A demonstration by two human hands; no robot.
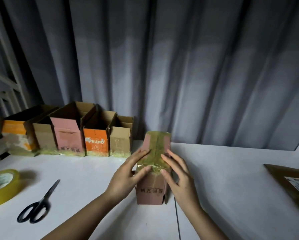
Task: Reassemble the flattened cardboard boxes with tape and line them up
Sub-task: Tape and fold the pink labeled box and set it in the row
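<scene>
A small pinkish-brown cardboard box [152, 191] stands upside down in the middle of the white table [232, 179], its upper face covered with yellowish tape. My left hand [128, 174] lies on the box's left upper side with straight fingers, the thumb pressing the tape at the front edge. My right hand [178, 174] mirrors it on the right side, thumb on the same taped edge. Several assembled open boxes [67, 134] stand in a row at the back left, against the curtain.
A roll of yellow tape [1, 186] lies at the left edge. Black scissors [38, 205] lie beside it. A flattened brown cardboard with a label [292, 186] rests at the right edge. Grey curtain hangs behind the table.
</scene>
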